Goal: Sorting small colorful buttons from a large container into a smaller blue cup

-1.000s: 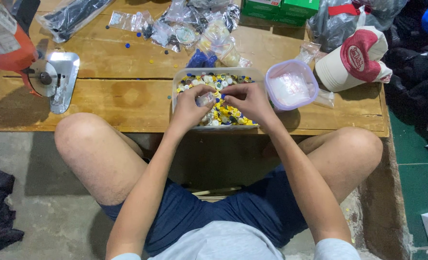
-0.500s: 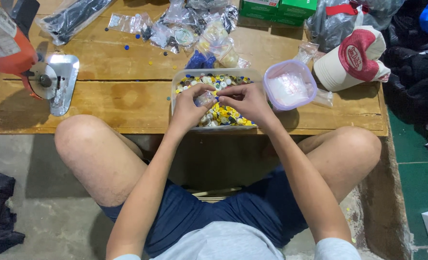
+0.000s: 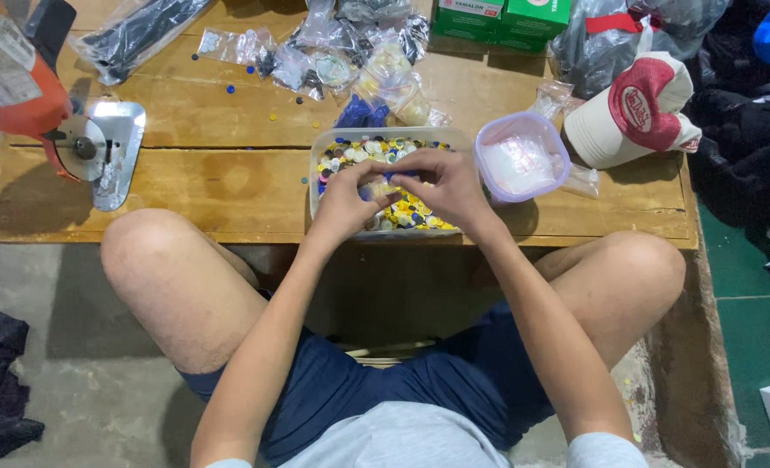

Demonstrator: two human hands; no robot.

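While both hands meet over the tub [image 3: 320, 165], the left hand [image 3: 347, 204] and the right hand [image 3: 443, 185] pinch together on a small blue piece [image 3: 399, 177], fingertips of each closed against it from either side. That piece sits between the two hands, just above the heap of buttons [image 3: 402, 212], which are yellow, white, blue and dark and fill the clear tub at the near edge of the wooden table [image 3: 194, 186]. Just right of the tub stands a round pot [image 3: 522, 158] with a lilac rim and white contents. Farther right lies a red and cream cap [image 3: 632, 108]. Beyond the tub, plastic bags [image 3: 341, 52] of small parts are heaped, with green boxes [image 3: 497, 19] at the far edge. At the far left rests an orange cutter [image 3: 42, 104] with a round blade and metal base.
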